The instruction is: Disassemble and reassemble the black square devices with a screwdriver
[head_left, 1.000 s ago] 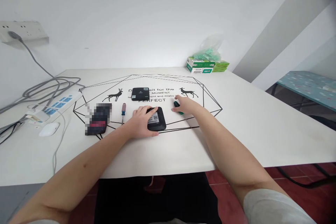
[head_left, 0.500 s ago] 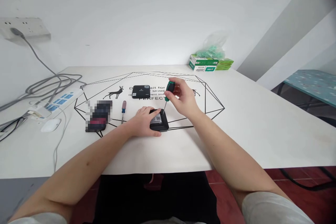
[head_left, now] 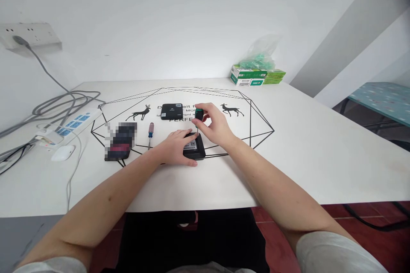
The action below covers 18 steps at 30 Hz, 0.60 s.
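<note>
A black square electronic box (head_left: 199, 152) with a white label lies on the table near its front edge. My left hand (head_left: 175, 146) grips it from the left, thumb along the near side and fingers over the far side, covering its left part. My right hand (head_left: 214, 125) is closed round the green and black handle of a screwdriver (head_left: 199, 114). The screwdriver stands nearly upright, its tip at the far right corner of the box; the exact contact point is too small to tell. Beyond my hands lies a flat black cover (head_left: 172, 111) with small stickers.
A second screwdriver (head_left: 150, 132) with a red and blue handle lies left of my left hand, beside a pixelated dark object (head_left: 121, 141). A power strip (head_left: 77, 121), cables and a white mouse-like item (head_left: 63, 152) sit further left. Green-white boxes (head_left: 248, 75) stand at the back right.
My right hand has moved a little left and down, and the screwdriver has gone from tilted to nearly upright. My left hand and the box have stayed in place.
</note>
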{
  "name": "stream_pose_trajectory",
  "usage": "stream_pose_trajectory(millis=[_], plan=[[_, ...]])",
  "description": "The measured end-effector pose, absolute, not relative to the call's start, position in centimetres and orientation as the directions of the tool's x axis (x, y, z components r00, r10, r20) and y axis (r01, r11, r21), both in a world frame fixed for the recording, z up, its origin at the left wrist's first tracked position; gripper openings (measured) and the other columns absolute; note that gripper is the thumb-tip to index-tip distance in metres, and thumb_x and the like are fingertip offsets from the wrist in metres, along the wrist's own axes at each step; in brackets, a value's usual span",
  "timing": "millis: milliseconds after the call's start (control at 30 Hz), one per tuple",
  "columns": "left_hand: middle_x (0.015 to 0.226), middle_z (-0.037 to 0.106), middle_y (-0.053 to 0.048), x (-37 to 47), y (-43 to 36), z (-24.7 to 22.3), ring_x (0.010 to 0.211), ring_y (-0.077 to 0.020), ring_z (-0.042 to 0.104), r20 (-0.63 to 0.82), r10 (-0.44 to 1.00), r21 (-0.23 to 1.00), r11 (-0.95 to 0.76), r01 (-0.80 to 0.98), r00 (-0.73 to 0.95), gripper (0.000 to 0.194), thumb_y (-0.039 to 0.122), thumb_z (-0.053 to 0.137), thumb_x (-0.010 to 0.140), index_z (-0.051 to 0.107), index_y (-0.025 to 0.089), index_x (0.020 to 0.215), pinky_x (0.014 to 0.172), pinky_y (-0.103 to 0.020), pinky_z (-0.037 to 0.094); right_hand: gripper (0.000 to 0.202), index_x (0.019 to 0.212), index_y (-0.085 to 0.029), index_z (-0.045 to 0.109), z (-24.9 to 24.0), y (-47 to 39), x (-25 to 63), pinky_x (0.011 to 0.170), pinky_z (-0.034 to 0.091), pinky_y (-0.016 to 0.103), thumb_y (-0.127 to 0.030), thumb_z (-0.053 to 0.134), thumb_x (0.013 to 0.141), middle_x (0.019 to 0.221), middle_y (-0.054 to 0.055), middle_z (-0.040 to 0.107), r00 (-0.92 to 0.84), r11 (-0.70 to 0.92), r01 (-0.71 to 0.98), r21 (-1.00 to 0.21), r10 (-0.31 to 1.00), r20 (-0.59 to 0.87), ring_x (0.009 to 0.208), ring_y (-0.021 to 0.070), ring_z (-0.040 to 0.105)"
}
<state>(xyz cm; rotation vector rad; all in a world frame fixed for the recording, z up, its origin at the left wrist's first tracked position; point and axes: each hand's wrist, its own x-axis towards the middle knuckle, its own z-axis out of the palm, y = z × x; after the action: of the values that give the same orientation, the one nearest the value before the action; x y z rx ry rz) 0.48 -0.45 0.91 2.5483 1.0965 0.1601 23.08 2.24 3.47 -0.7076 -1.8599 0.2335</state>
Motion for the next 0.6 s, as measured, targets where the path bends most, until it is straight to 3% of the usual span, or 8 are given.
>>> stream_pose_trajectory(millis=[67,200,300,433,533,600], plan=[[0.182,0.028,-0.02,0.6,-0.5,1.0,0.166,-0.0512,0.026,-0.049,0.721,0.357,-0.634,0.686,0.691,0.117,0.079,0.08,0.084,0.036,0.024,0.176,0.132,-0.066,0.025,0.03,0.126,-0.03,0.07,3.4,2.2,22.7,0.074,0.064,0.04,-0.037,0.077,0.097,0.117,0.009,0.067,-0.157,0.808,0.343,-0.48,0.553,0.818,0.104,0.0255,0.067],[0.182,0.026,-0.023,0.8,-0.5,1.1,0.167,-0.0496,0.024,-0.064,0.72,0.339,-0.636,0.693,0.691,0.116,0.075,0.079,0.087,0.032,0.021,0.178,0.133,-0.065,0.023,0.02,0.112,-0.03,0.072,3.3,2.2,22.0,0.073,0.063,0.04,-0.04,0.078,0.097,0.106,0.006,0.063,-0.027,0.776,0.268,-0.571,0.599,0.8,0.092,0.022,0.065],[0.183,0.026,-0.021,0.8,-0.4,0.9,0.167,-0.0496,0.025,-0.059,0.718,0.336,-0.639,0.692,0.693,0.115,0.078,0.076,0.088,0.031,0.024,0.178,0.133,-0.065,0.024,0.019,0.11,-0.029,0.072,3.3,2.0,21.9,0.076,0.064,0.041,-0.047,0.071,0.102,0.11,0.006,0.069,-0.075,0.76,0.134,-0.636,0.648,0.758,0.096,0.0226,0.069],[0.183,0.026,-0.02,0.7,-0.3,0.7,0.166,-0.05,0.026,-0.048,0.714,0.337,-0.647,0.685,0.698,0.115,0.081,0.073,0.088,0.03,0.026,0.178,0.132,-0.066,0.024,0.032,0.123,-0.031,0.07,3.1,1.5,21.8,0.086,0.065,0.046,-0.055,0.053,0.111,0.114,0.006,0.075,-0.15,0.665,-0.031,-0.746,0.735,0.662,0.1,0.0232,0.075],[0.183,0.026,-0.02,0.7,-0.3,0.6,0.165,-0.0501,0.027,-0.051,0.714,0.335,-0.646,0.686,0.698,0.114,0.081,0.073,0.089,0.031,0.025,0.178,0.132,-0.066,0.024,0.034,0.126,-0.032,0.071,2.8,1.5,21.5,0.095,0.063,0.049,-0.054,0.049,0.112,0.118,0.007,0.072,-0.107,0.72,0.025,-0.693,0.691,0.715,0.11,0.0244,0.072],[0.183,0.026,-0.02,0.7,-0.2,0.6,0.165,-0.0498,0.027,-0.05,0.707,0.335,-0.654,0.678,0.706,0.114,0.08,0.073,0.089,0.031,0.024,0.178,0.132,-0.066,0.025,0.031,0.121,-0.031,0.073,2.7,1.5,21.3,0.094,0.062,0.048,-0.056,0.06,0.106,0.116,0.008,0.066,-0.056,0.771,0.138,-0.622,0.633,0.772,0.108,0.0247,0.068]])
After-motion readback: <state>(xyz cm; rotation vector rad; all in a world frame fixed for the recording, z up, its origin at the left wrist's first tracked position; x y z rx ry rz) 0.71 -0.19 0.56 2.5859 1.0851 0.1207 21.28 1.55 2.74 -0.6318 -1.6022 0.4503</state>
